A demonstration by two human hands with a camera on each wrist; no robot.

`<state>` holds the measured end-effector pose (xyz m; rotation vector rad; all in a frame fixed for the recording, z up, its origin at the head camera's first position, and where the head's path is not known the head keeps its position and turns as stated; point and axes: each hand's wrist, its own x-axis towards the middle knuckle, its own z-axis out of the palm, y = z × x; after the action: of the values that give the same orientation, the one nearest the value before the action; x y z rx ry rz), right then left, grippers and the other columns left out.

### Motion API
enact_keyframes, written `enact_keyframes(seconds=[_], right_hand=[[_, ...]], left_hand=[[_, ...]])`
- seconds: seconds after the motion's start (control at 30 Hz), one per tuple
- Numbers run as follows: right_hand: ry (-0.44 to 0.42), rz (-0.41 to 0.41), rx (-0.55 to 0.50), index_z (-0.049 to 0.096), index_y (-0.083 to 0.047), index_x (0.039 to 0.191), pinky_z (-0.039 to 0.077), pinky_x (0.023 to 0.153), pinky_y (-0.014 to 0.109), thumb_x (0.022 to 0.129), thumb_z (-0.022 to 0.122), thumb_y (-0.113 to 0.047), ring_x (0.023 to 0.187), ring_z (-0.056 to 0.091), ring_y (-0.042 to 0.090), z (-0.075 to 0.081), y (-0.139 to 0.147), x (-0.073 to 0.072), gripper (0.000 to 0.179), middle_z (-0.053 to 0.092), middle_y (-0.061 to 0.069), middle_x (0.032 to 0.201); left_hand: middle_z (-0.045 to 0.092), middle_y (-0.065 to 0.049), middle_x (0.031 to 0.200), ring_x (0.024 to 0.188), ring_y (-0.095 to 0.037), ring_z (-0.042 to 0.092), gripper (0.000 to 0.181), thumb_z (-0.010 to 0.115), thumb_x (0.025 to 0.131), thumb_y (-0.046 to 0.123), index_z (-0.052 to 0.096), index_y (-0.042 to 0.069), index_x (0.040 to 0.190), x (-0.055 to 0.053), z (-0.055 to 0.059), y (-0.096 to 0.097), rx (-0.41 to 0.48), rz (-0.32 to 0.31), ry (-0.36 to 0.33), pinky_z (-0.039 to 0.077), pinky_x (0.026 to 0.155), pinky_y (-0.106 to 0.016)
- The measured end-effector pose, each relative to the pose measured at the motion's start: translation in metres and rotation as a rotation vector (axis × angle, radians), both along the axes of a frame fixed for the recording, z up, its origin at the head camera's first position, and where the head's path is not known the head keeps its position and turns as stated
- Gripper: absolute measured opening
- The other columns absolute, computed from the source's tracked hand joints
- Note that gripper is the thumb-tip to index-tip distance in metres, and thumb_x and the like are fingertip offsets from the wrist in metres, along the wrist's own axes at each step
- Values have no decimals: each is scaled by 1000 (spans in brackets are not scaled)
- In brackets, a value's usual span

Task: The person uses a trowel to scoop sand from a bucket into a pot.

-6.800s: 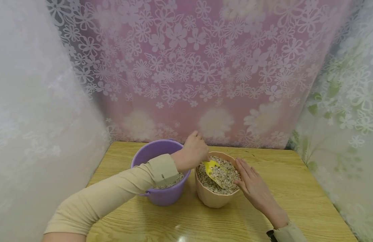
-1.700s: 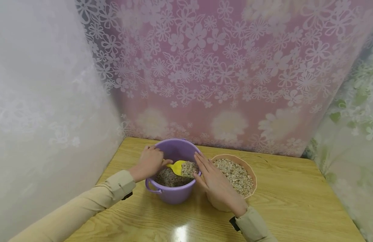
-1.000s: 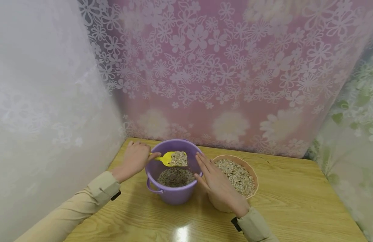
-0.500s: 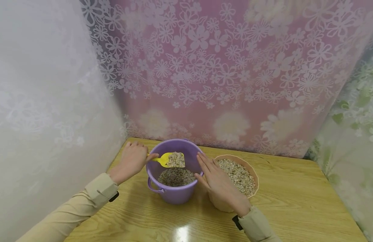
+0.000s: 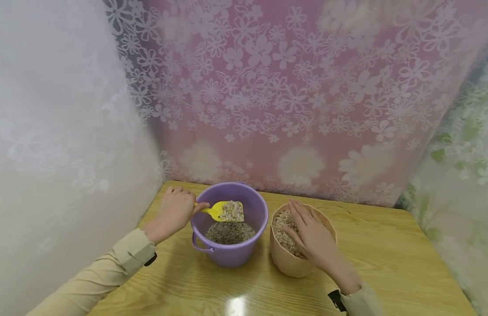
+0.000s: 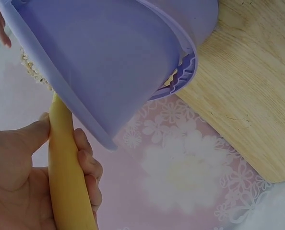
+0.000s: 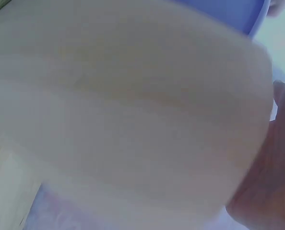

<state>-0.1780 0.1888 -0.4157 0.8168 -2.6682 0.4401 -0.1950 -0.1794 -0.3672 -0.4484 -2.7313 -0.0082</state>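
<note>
My left hand grips the handle of a yellow scoop, whose blade carries a heap of pale grains over the mouth of a purple bucket. More grains lie in the bucket's bottom. In the left wrist view, the fingers and thumb wrap round the thick handle, close to the bucket rim. To the right stands a peach fluted pot, filled with the same grains. Spread straight, the fingers of my right hand lie over the pot's opening, covering part of its contents; the pot's wall fills the right wrist view.
Both containers stand side by side on a wood-grain table with a narrow gap between them. A pink floral curtain rises behind the table's back edge, and a pale sheet hangs at the left. The bucket's handle hangs down its front left side.
The scoop came out of the pot loaded and went left to the bucket. My right hand rested on the bucket's rim, then moved right to the pot; the scoop has barely shifted lately.
</note>
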Motion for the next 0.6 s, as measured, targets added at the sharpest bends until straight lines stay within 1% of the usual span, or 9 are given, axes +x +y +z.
enact_keyframes(seconds=[0.1,0.17,0.23,0.33,0.4,0.5,0.6], right_hand=[[-37,-44,-20,27,2,157,24,115,63,104,57,-33,146,32,42,-1,21,2,70,32,24,160],[-86,-74,-24,25,1,158,22,115,64,104,56,-34,147,30,43,-2,35,4,72,29,25,161],[-139,-97,-19,21,0,159,20,116,64,105,54,-36,149,25,43,-4,49,7,73,26,25,162],[-187,-124,-6,20,0,160,19,115,66,106,53,-39,150,22,43,-6,66,11,74,24,25,163],[-189,-130,8,19,-2,160,19,115,66,105,54,-40,151,21,41,-10,75,14,76,24,24,164],[-178,-130,9,18,-7,162,15,117,64,104,56,-40,152,20,39,-15,85,19,78,23,22,165],[-156,-131,10,14,-11,163,11,119,61,104,56,-40,153,19,35,-20,92,22,78,22,19,166]], left_hand=[[37,3,53,55,-17,28,58,65,95,49,41,17,53,0,-1,2,-10,3,-12,20,61,-30],[39,3,54,55,-17,30,57,64,96,50,42,17,54,0,-2,3,-15,1,-15,21,61,-30],[39,2,54,55,-17,30,58,64,95,50,42,17,54,-1,-3,4,-14,-5,-13,21,61,-31],[38,2,53,54,-17,28,59,65,95,49,41,17,52,-2,-4,5,-8,-16,-6,20,61,-31],[38,2,53,54,-17,27,60,66,95,49,40,17,52,-2,-4,6,-3,-22,-11,20,61,-31],[39,2,54,55,-16,28,60,65,96,49,40,17,52,-2,-2,8,3,-24,-20,21,61,-31],[36,3,53,54,-16,27,61,66,95,48,38,16,51,-3,0,10,6,-31,-8,22,61,-31]])
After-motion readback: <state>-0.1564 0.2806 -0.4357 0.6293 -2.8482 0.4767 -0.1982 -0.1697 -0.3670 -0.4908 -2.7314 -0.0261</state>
